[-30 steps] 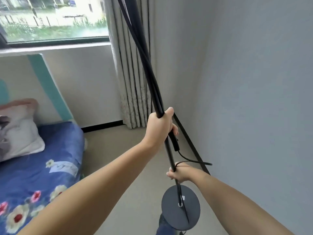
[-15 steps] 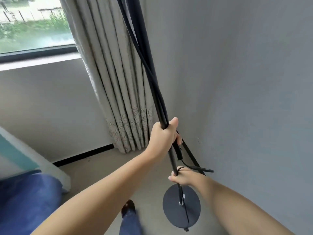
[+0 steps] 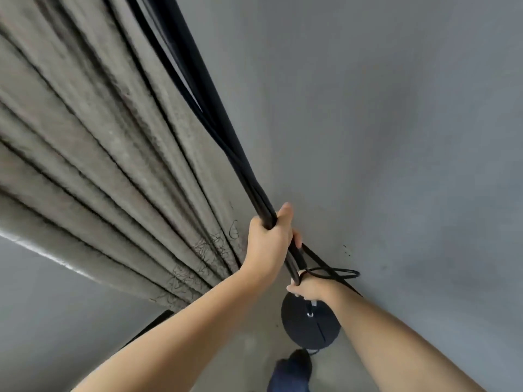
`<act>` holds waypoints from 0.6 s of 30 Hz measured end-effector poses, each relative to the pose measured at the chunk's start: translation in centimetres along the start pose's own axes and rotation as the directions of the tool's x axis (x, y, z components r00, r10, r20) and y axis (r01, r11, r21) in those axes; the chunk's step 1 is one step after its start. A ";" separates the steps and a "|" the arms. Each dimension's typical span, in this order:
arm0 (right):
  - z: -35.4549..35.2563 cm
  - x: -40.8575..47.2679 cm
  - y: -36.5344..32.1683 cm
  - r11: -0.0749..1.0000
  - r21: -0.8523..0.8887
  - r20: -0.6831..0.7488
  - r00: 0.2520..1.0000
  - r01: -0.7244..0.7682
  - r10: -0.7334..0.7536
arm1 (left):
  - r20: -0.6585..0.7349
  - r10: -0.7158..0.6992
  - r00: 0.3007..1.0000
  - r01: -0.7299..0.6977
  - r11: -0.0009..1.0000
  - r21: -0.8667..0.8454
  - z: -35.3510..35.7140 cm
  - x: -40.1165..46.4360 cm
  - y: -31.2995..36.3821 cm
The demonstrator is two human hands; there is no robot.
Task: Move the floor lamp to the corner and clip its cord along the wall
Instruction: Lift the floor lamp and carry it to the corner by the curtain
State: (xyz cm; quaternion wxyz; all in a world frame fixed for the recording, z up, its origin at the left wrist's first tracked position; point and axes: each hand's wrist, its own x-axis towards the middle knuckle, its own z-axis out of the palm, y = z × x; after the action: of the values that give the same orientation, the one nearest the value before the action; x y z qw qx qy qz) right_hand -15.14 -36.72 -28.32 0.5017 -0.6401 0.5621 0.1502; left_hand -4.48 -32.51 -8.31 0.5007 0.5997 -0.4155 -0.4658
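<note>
Closer now than half a second ago, the curtain is filling the view as the person is carrying the floor lamp into the corner.

Beyond both hands the wall is looming; the left hand is clamping pole and cord together, while the right hand, lower, is gripping the pole above the base. Next, probably, setting the base down flat, then freeing the cord for clipping.
</note>
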 end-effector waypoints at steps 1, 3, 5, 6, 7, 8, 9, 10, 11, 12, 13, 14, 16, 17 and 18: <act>-0.5 1.8 0.0 1.000 0.003 0.002 1.000 -0.006 0.006 | 0.000 -0.007 1.000 0.007 1.000 0.003 0.0 1.7 -0.7; -1.5 6.0 0.0 1.000 0.000 -0.012 1.000 -0.012 0.012 | -0.014 0.010 1.000 -0.009 0.999 0.033 0.2 5.4 -2.9; -1.9 10.1 0.3 1.000 -0.007 -0.017 1.000 -0.008 0.007 | -0.020 -0.007 1.000 0.008 0.999 0.053 0.2 8.5 -5.5; -2.3 12.0 0.3 1.000 -0.019 -0.029 1.000 -0.011 0.011 | -0.023 -0.019 1.000 0.020 0.999 0.046 0.3 10.1 -6.9; -2.6 13.8 0.3 0.999 -0.031 -0.055 0.998 -0.012 0.010 | -0.016 -0.032 0.999 0.032 0.999 0.038 0.3 11.8 -8.3; -2.9 15.8 0.3 0.999 -0.038 -0.086 0.996 0.004 -0.007 | -0.002 -0.044 0.999 0.044 0.999 0.030 0.3 13.4 -9.6; -3.1 17.9 0.4 0.999 -0.039 -0.108 0.994 0.024 -0.028 | 0.016 -0.051 0.999 0.051 0.998 0.021 0.3 15.0 -10.9; -3.3 19.9 0.4 0.998 -0.036 -0.118 0.992 0.044 -0.048 | 0.035 -0.049 0.998 0.048 0.999 0.009 0.5 16.6 -12.1; -3.5 21.8 0.4 0.998 -0.026 -0.117 0.991 0.055 -0.058 | 0.051 -0.041 0.998 0.041 0.999 0.000 0.7 18.1 -13.3; -3.6 23.5 0.4 0.998 -0.010 -0.116 0.991 0.059 -0.060 | 0.064 -0.026 0.998 0.026 1.000 -0.001 0.9 19.5 -14.3; -3.8 25.2 0.6 0.998 0.006 -0.121 0.991 0.066 -0.065 | 0.076 -0.001 0.997 0.001 1.000 0.000 1.2 20.7 -15.3; -4.0 26.8 0.8 0.997 0.014 -0.128 0.989 0.074 -0.071 | 0.086 0.035 0.996 -0.035 0.999 0.001 1.5 21.9 -16.4; -4.4 29.5 1.0 0.996 0.025 -0.146 0.986 0.088 -0.084 | 0.112 0.106 0.988 -0.107 0.994 0.001 1.9 24.0 -18.3; -4.7 30.7 1.1 0.995 0.022 -0.155 0.984 0.099 -0.094 | 0.125 0.138 0.983 -0.139 0.990 0.000 2.1 25.0 -19.2; -4.9 31.9 1.3 0.993 0.014 -0.162 0.981 0.114 -0.110 | 0.132 0.163 0.978 -0.165 0.986 0.004 2.3 26.0 -20.1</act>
State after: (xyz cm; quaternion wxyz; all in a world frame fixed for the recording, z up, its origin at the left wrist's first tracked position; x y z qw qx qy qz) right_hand -7.79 -58.62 -50.88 0.4699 -0.6749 0.5655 0.0628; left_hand -0.30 -54.97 -32.03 0.5047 0.5351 -0.4991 -0.4582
